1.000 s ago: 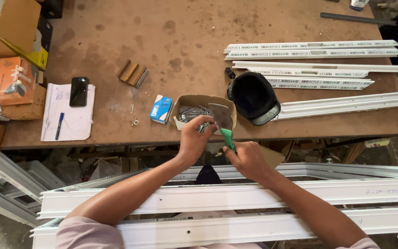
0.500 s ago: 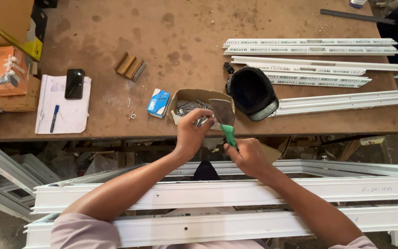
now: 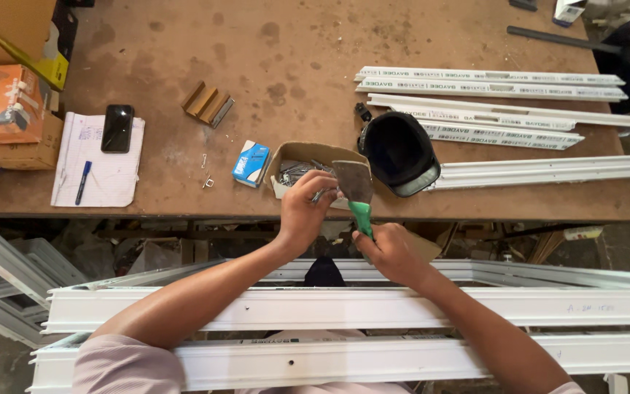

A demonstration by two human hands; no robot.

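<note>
My right hand (image 3: 391,252) grips the green handle of a putty knife (image 3: 354,191), whose flat metal blade points up toward the table edge. My left hand (image 3: 304,210) is closed beside the blade, its fingertips pinching small metal screws at the rim of an open cardboard box (image 3: 297,156) that holds more of them. Both forearms reach over two long white window-frame profiles (image 3: 359,306) lying across the bottom of the view.
On the brown worktable (image 3: 257,66) lie a black cap (image 3: 399,153), a small blue box (image 3: 251,162), brown blocks (image 3: 207,104), a phone (image 3: 117,128) and pen on a notepad (image 3: 96,171), white profile strips (image 3: 504,109) at right and cardboard boxes (image 3: 5,102) at left.
The putty knife's blade has come up beside my left hand, which stays at the screw box. The camera view has shifted slightly.
</note>
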